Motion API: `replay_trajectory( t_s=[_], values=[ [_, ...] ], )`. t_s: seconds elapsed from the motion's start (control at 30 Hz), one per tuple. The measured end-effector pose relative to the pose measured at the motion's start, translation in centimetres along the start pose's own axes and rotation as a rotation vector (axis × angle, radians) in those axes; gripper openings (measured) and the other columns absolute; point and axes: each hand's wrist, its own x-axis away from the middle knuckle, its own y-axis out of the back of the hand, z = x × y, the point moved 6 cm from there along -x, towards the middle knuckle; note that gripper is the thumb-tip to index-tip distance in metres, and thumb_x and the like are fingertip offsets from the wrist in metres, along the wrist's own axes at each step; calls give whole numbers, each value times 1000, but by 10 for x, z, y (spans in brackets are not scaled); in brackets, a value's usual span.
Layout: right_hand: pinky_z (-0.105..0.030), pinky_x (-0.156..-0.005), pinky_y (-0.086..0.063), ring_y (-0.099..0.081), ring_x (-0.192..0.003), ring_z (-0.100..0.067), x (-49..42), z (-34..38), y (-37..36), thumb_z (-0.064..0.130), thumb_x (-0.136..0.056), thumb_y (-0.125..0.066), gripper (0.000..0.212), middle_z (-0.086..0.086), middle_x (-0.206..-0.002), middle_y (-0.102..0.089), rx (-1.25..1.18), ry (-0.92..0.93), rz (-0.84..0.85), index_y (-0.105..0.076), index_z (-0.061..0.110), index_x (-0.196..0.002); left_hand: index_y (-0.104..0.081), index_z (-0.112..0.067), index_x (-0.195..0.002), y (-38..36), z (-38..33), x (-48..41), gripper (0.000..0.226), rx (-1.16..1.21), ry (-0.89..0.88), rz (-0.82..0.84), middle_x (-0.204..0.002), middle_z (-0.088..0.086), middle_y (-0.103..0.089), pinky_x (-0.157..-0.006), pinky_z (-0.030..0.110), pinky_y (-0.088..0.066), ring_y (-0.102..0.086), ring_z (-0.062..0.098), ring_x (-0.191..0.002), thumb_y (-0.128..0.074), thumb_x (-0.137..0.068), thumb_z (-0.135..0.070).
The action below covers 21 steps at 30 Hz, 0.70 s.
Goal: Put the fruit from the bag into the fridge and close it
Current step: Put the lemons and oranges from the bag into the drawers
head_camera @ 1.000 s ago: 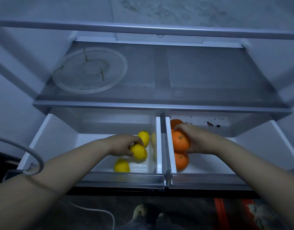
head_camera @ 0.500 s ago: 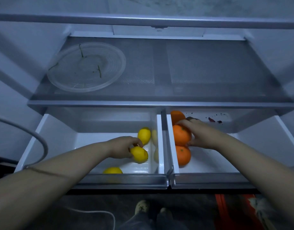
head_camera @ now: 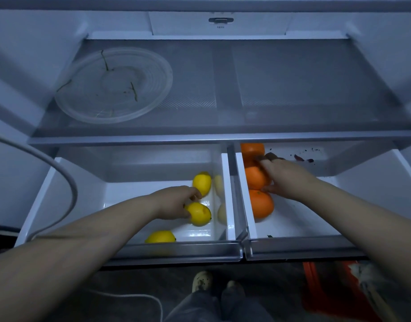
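Fruit lies sorted by kind, lemons under my left hand (head_camera: 176,202) and oranges under my right hand (head_camera: 285,180), each kind in its own drawer. My left hand grasps the first lemon (head_camera: 199,213), fingers curled over its top and thumb underneath, low against the floor of the left drawer (head_camera: 176,249). With the grip that low, I judge it is being set down rather than lifted, though one frame cannot settle that. The second lemon (head_camera: 202,183) lies just beyond the left fingertips. The third lemon (head_camera: 160,237) sits back beside the left forearm, near the drawer's front wall. Pale shapes on the divider side of that hand look like reflections.

My right hand wraps the middle orange (head_camera: 255,183), thumb at its near side and fingers over the top, reaching to the far orange (head_camera: 252,149), which is half tucked under the glass shelf (head_camera: 292,89). The near orange (head_camera: 261,204) touches the held one on the thumb side. All three line the inner wall of the right drawer (head_camera: 304,247), which I take as a way to stop them rolling.

Both drawers stand pulled out, so the closing is not yet done. No bag shows. A red item (head_camera: 320,287) lies on the floor below my right forearm, and I cannot tell what it is. A clear dish (head_camera: 111,84) rests on the shelf well beyond the left hand.
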Motion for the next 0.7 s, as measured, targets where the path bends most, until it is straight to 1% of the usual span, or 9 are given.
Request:
replay_trajectory(
  t_s=[0.07, 0.17, 0.27, 0.37, 0.43, 0.53, 0.6, 0.67, 0.7],
  values=[
    [-40, -80, -53, -57, -99, -24, 0, 0, -6, 40, -75, -73, 76, -8, -124, -52, 13, 29, 54, -29, 24, -135, -42, -24, -133, 1, -1, 2, 56, 1, 1, 11, -130, 0, -52, -81, 26, -44, -54, 16, -106, -67, -84, -26],
    [-42, -81, -52, -56, -101, -23, 1, 3, -21, 44, -69, -77, 81, -5, -125, -50, 31, 94, 144, -29, 26, -132, -42, -24, -134, 5, -2, 5, 57, 9, 17, 36, -132, -2, -51, -85, 28, -47, -56, 16, -106, -68, -83, -28],
    [-42, -84, -51, -56, -103, -24, 0, 5, -24, 46, -70, -76, 83, -6, -127, -49, 26, 111, 130, -28, 25, -134, -42, -27, -134, 15, -5, 11, 58, 45, 54, 24, -133, -4, -51, -86, 27, -47, -57, 14, -105, -69, -83, -30],
    [-37, -87, -48, -53, -110, -25, 1, 9, -23, 45, -72, -76, 84, -6, -132, -47, 6, 119, 146, -26, 24, -136, -44, -26, -132, 31, -7, 21, 53, 74, 108, -42, -131, -6, -52, -88, 28, -45, -58, 13, -105, -67, -85, -32],
    [-33, -82, -44, -52, -110, -23, 2, 11, -21, 40, -72, -76, 80, -5, -133, -45, -38, 119, 162, -28, 25, -135, -47, -25, -130, 45, -10, 32, 47, 68, 139, -129, -130, -4, -54, -89, 27, -44, -58, 13, -103, -64, -87, -33],
    [-30, -74, -41, -53, -100, -20, 5, 13, -9, 34, -80, -69, 68, -5, -134, -44, -128, 81, 171, -31, 21, -135, -49, -24, -129, 66, -19, 61, 44, 2, 228, -342, -128, -2, -55, -88, 26, -42, -57, 15, -106, -61, -88, -36],
    [-35, -82, -46, -54, -106, -22, 9, 15, 9, 36, -86, -61, 57, -7, -135, -46, -156, 75, 144, -36, 19, -135, -49, -26, -128, 71, -31, 85, 42, -17, 282, -478, -130, -4, -54, -91, 27, -41, -53, 15, -113, -58, -89, -38],
    [-38, -93, -43, -51, -117, -24, 17, 20, 31, 40, -88, -58, 55, -6, -138, -46, -189, 94, 113, -39, 19, -136, -49, -28, -128, 69, -48, 111, 41, -70, 326, -592, -131, -4, -53, -94, 32, -42, -51, 17, -118, -55, -89, -42],
    [-38, -94, -43, -51, -117, -23, 22, 26, 43, 41, -88, -57, 53, -4, -137, -48, -196, 120, 94, -42, 21, -134, -49, -29, -128, 67, -57, 125, 41, -101, 352, -652, -132, -4, -52, -94, 34, -43, -49, 17, -119, -53, -90, -44]
  ],
)
